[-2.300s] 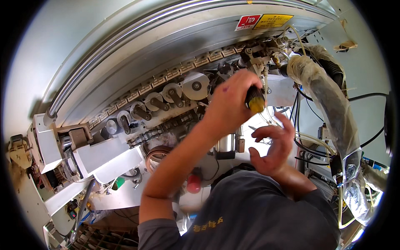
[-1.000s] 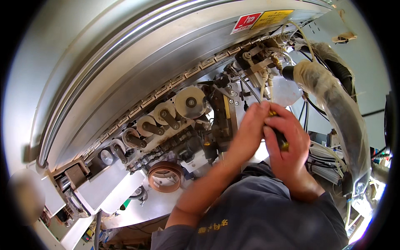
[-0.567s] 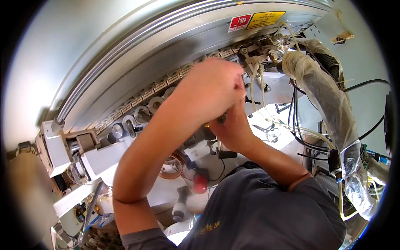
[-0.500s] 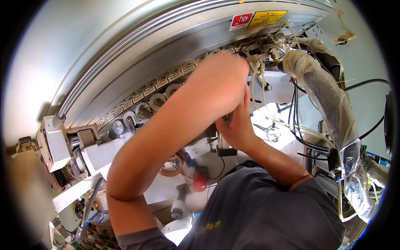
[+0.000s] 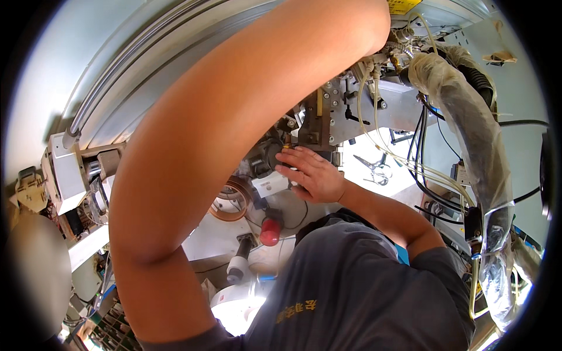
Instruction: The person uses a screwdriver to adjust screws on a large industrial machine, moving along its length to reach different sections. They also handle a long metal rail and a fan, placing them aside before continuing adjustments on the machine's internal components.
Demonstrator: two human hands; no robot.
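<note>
My left forearm crosses the view from lower left to the upper edge. Only the wrist end of my left hand (image 5: 370, 26) shows there, its fingers out of sight. My right hand (image 5: 314, 174) lies with fingers stretched out and slightly apart against a dark metal machine part (image 5: 266, 153). A small brass fitting (image 5: 288, 145) sits just beyond its fingertips. Beside these fingers is a white block (image 5: 271, 184). A dark upright metal bracket (image 5: 316, 120) stands past the hand, partly covered by my left arm.
A copper-coloured ring (image 5: 239, 202) and a red knob (image 5: 270, 232) lie below the hands. Scissors (image 5: 376, 169) rest on a bright surface to the right. A plastic-wrapped hose (image 5: 453, 117), thin clear tubes (image 5: 404, 174) and black cables (image 5: 418, 146) hang at the right.
My left arm has risen up and to the right, its hand leaving the machine's middle. My right hand has come down and left, its fingers now stretched flat.
</note>
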